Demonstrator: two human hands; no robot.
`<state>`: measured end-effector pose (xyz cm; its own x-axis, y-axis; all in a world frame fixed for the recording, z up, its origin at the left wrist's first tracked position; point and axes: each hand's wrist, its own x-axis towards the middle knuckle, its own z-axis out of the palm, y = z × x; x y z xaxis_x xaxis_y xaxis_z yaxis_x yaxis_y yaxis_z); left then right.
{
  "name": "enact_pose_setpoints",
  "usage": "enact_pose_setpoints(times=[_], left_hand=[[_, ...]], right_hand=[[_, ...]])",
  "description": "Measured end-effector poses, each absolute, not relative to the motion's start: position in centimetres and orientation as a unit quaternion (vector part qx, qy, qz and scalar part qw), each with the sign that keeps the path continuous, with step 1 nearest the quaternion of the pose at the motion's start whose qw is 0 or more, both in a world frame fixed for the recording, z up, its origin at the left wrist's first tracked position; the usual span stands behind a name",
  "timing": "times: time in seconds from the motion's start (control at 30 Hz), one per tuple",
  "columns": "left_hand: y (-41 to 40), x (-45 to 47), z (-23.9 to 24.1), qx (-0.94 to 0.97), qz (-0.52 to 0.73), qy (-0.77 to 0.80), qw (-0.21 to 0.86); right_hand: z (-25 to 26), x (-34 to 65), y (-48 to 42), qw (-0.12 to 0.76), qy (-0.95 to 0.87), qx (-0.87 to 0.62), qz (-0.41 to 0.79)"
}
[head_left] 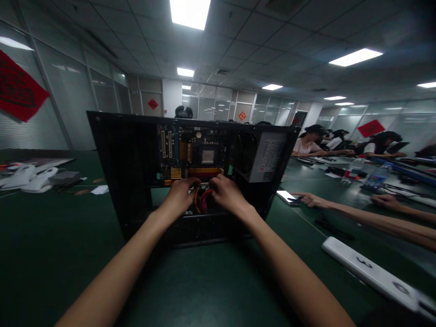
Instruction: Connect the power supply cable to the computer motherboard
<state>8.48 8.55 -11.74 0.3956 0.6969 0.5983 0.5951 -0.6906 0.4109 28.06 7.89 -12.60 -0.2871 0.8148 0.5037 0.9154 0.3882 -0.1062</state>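
A black computer case (119, 181) stands on the table with its open side facing me. Inside it are a motherboard (194, 138) with a square silver processor (208, 156) and, at the right, a power supply (269, 159) with its fan. My left hand (177, 197) and my right hand (230, 193) both reach in at the motherboard's lower edge, just below the orange-brown memory slots (204, 172). Fingers and thumb of each are closed in a pinch; what they grip is too small and hidden to name. Orange, red and purple wires (203, 202) hang between the two hands.
A co-worker's hand (311, 200) points at a lit phone (287, 197) right of the case. Closer lies a long white device (369, 270) marked 3. White items (29, 177) and a grey box (64, 177) sit at the left. Bottles (378, 175) stand further right.
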Motion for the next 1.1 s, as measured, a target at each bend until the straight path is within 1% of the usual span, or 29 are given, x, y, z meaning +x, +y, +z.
enact_pose_setpoints(times=[0.17,0.33,0.43,0.53,0.73,0.87,1.1], left_hand=[[8.6,8.3,-12.1,0.861,0.37,0.347,0.021],[8.3,8.3,-12.4,0.89,0.304,0.34,-0.022],[8.2,8.3,-12.3,0.9,0.289,0.327,-0.016],[8.2,8.4,-12.2,0.905,0.285,0.315,-0.004],[8.3,8.6,-12.1,0.9,0.279,0.336,0.002],[8.4,8.6,-12.2,0.895,0.275,0.35,0.021],[7.6,8.7,-11.6,0.852,0.319,0.415,0.031]], right_hand=[[-12.9,28.2,7.8,0.273,-0.796,-0.535,-0.075],[-12.9,28.2,7.8,0.258,-0.807,-0.527,-0.067],[-12.8,28.1,7.6,0.254,-0.806,-0.53,-0.067],[-12.8,28.1,7.5,0.271,-0.789,-0.547,-0.072],[-12.8,28.3,7.6,0.311,-0.753,-0.574,-0.082],[-12.8,28.4,7.5,0.315,-0.756,-0.569,-0.072],[-12.8,28.9,7.9,0.317,-0.756,-0.569,-0.068]])
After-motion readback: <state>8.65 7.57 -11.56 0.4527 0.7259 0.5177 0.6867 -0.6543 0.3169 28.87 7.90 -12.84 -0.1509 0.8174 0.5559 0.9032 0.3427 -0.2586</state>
